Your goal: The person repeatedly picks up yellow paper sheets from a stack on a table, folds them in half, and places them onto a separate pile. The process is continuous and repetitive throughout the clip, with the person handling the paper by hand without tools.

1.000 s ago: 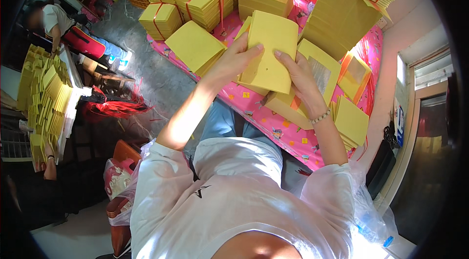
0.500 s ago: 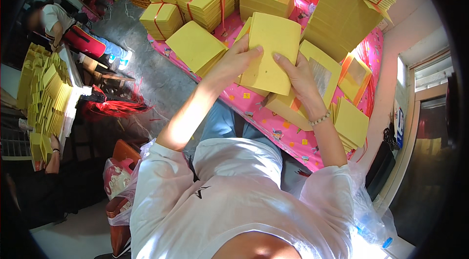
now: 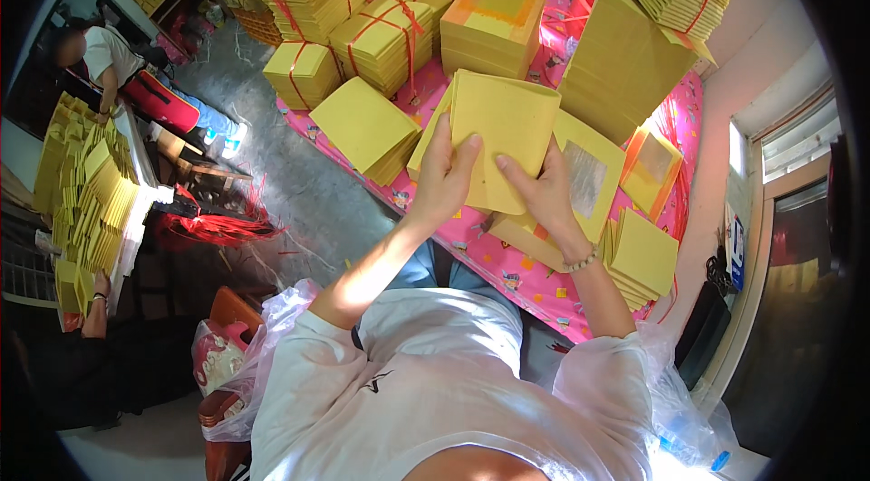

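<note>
Both hands grip a wad of yellow paper (image 3: 506, 132) held upright in front of me, over the table's near side. Its top edge shows several layers lying loosely together. My left hand (image 3: 446, 177) is closed on its left edge, thumb across the front. On the lower right, my right hand (image 3: 542, 195) clasps it the same way, with a beaded bracelet on that wrist. The fingers behind the paper are hidden. A flat pile of yellow paper (image 3: 367, 126) lies left of my hands. Just right of them is a yellow block with a grey patch (image 3: 591, 174).
A pink patterned cloth (image 3: 485, 250) covers the table. Red-tied yellow bundles (image 3: 385, 41) and an orange-taped block (image 3: 494, 23) stand at the back. A large carton (image 3: 630, 55) carries more bundles. Two other people work at a paper-laden table (image 3: 131, 200) on the left.
My hands and the yellow wad have come lower and a little nearer to me. The wad's top layers now stand slightly apart. My view has shifted slightly.
</note>
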`<state>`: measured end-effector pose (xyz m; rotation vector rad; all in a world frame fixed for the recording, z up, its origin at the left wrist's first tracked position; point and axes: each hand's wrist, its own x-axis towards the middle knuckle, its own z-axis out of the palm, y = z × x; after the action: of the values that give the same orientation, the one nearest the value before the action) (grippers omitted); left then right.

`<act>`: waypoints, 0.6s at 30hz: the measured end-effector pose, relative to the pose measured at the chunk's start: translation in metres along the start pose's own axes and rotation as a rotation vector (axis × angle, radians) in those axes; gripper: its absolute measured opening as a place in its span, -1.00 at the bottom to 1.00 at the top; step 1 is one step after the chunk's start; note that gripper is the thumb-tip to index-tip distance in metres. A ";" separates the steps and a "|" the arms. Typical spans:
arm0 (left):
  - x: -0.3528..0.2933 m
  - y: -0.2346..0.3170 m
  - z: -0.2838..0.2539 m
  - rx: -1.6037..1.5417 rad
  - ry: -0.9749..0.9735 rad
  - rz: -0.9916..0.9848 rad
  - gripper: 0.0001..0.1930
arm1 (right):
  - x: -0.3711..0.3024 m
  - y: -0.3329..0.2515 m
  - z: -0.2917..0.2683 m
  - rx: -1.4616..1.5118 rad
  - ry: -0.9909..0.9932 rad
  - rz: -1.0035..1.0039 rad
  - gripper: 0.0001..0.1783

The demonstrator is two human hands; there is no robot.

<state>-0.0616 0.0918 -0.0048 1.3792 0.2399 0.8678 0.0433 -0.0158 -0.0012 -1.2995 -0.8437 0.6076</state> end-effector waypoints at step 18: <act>-0.012 0.013 -0.008 -0.092 0.022 -0.123 -0.67 | -0.006 -0.013 0.009 0.010 0.088 0.093 -0.72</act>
<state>-0.0800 0.0888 0.0018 1.2563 0.2948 0.7830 0.0314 -0.0177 0.0112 -1.3528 -0.7100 0.6224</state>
